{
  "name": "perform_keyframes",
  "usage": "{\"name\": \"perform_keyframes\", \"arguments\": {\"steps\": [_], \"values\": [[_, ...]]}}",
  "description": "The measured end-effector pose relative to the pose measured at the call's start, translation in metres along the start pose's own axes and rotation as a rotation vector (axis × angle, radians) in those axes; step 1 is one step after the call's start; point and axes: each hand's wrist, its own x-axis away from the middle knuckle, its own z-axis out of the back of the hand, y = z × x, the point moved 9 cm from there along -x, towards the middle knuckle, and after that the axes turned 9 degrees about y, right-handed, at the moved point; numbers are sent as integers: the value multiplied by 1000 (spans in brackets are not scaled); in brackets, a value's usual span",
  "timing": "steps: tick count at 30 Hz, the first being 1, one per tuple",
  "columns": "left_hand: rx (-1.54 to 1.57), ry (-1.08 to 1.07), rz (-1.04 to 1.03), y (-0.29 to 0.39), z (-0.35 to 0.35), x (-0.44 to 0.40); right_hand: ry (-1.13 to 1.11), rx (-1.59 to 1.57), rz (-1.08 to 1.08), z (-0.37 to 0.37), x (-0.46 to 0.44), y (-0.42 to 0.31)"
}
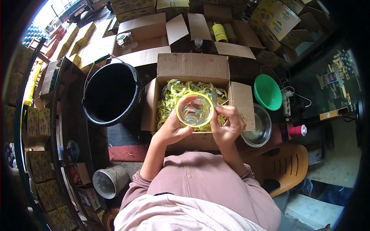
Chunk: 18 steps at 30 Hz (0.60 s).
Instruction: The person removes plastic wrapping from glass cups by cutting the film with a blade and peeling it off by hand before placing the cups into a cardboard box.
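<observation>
My left hand [172,130] is wrapped round the side of a clear plastic cup [195,111] with a yellow rim, its open mouth tilted toward me. In the fingers of my right hand [228,125] is a thin, flat grey blade [214,96]. The blade stands upright along the right edge of the cup's rim; whether it touches the rim I cannot tell. Below the cup, an open cardboard box [192,65] holds a heap of curled yellow and clear plastic strips [174,89].
Left of the box stands a black bucket [111,94]. A green basin [268,92] and a metal bowl [257,129] lie to the right, near a power strip [286,104] and a pink thread spool [296,131]. Behind are open cartons [142,27]; an orange chair [287,165] is at lower right.
</observation>
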Motion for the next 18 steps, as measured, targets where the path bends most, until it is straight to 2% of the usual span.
{"name": "perform_keyframes", "arguments": {"steps": [4, 8, 12, 18], "values": [[-2, -64, -21, -2, -2, 1, -22, 20, -7, -2, 0, 1], [32, -36, -12, 0, -7, 1, -7, -46, -9, -5, -1, 7], [-19, 41, -168, 14, -7, -3, 4, -54, -67, -3, 0, 10], [155, 108, -90, 5, 0, -2, -24, -40, -138, 2, 9, 7]]}}
